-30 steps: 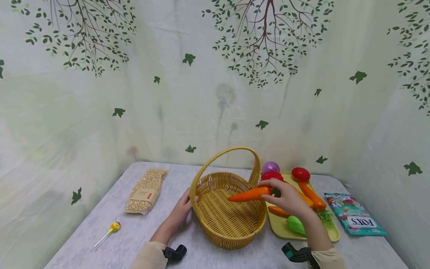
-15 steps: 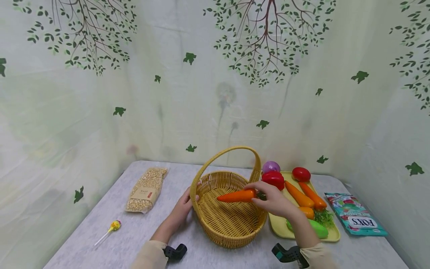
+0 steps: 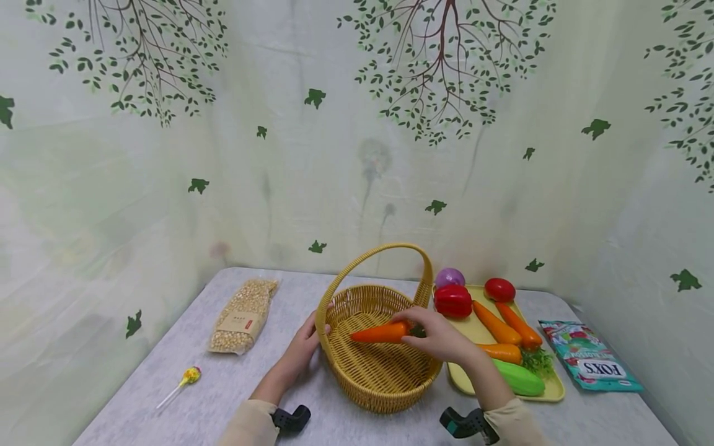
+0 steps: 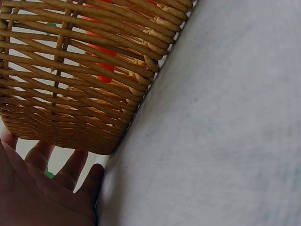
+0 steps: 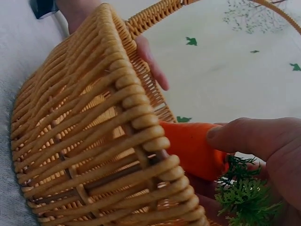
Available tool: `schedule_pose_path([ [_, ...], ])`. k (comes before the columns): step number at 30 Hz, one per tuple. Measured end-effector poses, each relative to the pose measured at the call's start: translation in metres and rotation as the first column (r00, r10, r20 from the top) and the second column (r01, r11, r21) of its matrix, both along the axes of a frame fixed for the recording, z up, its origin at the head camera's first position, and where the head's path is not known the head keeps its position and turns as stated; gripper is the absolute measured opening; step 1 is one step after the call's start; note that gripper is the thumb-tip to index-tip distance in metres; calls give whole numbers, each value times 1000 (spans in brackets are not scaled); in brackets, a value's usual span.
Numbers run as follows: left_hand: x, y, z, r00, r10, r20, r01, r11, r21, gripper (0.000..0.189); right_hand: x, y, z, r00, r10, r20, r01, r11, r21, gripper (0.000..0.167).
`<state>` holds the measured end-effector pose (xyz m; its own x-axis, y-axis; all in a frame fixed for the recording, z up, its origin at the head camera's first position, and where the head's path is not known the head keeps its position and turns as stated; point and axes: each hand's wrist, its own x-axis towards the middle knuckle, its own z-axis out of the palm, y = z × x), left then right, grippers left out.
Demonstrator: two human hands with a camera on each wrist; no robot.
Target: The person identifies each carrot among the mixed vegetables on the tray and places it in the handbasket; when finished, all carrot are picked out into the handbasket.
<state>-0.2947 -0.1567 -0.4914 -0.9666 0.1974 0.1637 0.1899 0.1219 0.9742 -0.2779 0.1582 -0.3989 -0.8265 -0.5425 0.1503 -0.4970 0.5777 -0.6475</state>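
The right hand [image 3: 440,339] pinches the carrot [image 3: 379,334] by its leafy end, over the basket [image 3: 379,371]. It looks like a light, hard, smooth toy, so the thick end is easiest to grip. The left hand [image 3: 301,348], fingers straight, rests on the basket's left side.

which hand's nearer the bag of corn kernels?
Left. The left hand rests on the basket rim's left side, a short way right of the bag. The right hand holds a carrot over the basket, farther off.
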Motion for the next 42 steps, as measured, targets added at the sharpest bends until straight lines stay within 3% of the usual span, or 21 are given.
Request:
schedule_pose_path([
  [15,-3,-2,-4,1000,-11,-2,11,1000,11,50,-3,-23,-11,996,69,-50,-64,994,88,34],
  [31,-4,0,-4,1000,-6,-10,6,1000,1,50,-4,-44,-24,989,151,8,-151,984,93,32],
  [42,-4,-1,-4,1000,-5,-18,5,1000,-16,50,-2,-48,-29,984,161,77,-168,982,90,37],
])
